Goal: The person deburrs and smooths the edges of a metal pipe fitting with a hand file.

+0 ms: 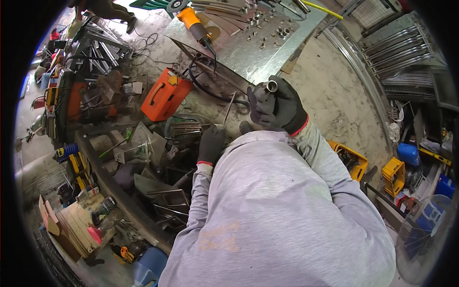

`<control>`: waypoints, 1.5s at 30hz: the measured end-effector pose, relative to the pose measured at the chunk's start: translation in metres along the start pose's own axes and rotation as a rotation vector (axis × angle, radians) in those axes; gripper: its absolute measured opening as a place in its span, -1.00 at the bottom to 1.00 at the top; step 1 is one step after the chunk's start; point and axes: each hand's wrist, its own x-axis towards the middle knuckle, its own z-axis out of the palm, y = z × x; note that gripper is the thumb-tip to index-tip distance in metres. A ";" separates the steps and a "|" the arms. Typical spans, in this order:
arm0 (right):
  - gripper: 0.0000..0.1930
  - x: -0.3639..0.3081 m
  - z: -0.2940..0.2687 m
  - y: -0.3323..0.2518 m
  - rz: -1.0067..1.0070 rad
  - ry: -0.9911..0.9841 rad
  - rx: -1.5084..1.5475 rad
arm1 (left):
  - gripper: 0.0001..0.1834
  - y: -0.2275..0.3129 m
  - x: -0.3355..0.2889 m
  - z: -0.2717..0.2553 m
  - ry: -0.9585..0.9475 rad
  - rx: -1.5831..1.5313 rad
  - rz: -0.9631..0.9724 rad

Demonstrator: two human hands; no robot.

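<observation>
Both my hands wear dark grey gloves with red cuffs. My right hand (282,105), in front of the metal-topped table (248,60), is closed around a short shiny metal tube (272,86) whose open end faces up. Lower and to the left, my left hand (211,144) grips a thin metal rod (229,109) that slants up and to the right. Its lower end is hidden in the glove. On the tabletop lie several small tube pieces (282,32) and an orange angle grinder (192,24).
An orange-red machine box (165,94) with a handle stands left of the table. Scrap metal fills a dark-framed bin (107,184) beside my left arm. Yellow crates (393,176) sit on the right, near a fan (423,234). Cables cross the floor, and another person's legs (112,12) show at the far left.
</observation>
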 end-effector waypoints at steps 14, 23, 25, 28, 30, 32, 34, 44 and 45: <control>-0.41 -0.009 0.008 -0.001 -0.048 0.205 -0.350 | -0.82 0.021 -0.002 -0.017 -0.059 0.308 0.149; -0.71 -0.005 -0.004 -0.007 -0.072 0.156 -0.258 | -0.70 0.015 0.004 -0.014 -0.048 0.153 0.019; -0.75 0.000 -0.007 -0.008 -0.065 0.009 -0.250 | -0.71 0.015 0.004 -0.015 -0.024 0.093 -0.019; -0.74 0.002 0.006 -0.007 -0.051 0.044 -0.192 | -0.82 0.009 0.002 -0.018 -0.095 0.329 0.119; -0.70 0.004 0.016 -0.006 -0.074 0.161 -0.460 | -0.81 0.006 0.001 -0.017 -0.149 0.252 -0.014; -0.66 0.001 0.008 -0.005 -0.102 0.279 -0.733 | -0.84 0.009 0.002 -0.014 -0.056 0.189 -0.002; -0.65 0.004 -0.009 -0.001 -0.276 0.251 -1.018 | -0.76 0.012 0.003 -0.015 0.036 0.123 0.010; -0.64 0.022 -0.055 -0.065 0.127 0.859 -1.484 | -0.78 0.073 0.028 -0.039 -0.051 -0.142 -0.044; -0.63 0.024 -0.059 -0.065 0.159 0.931 -1.421 | -0.77 0.073 0.032 -0.035 -0.044 -0.112 -0.072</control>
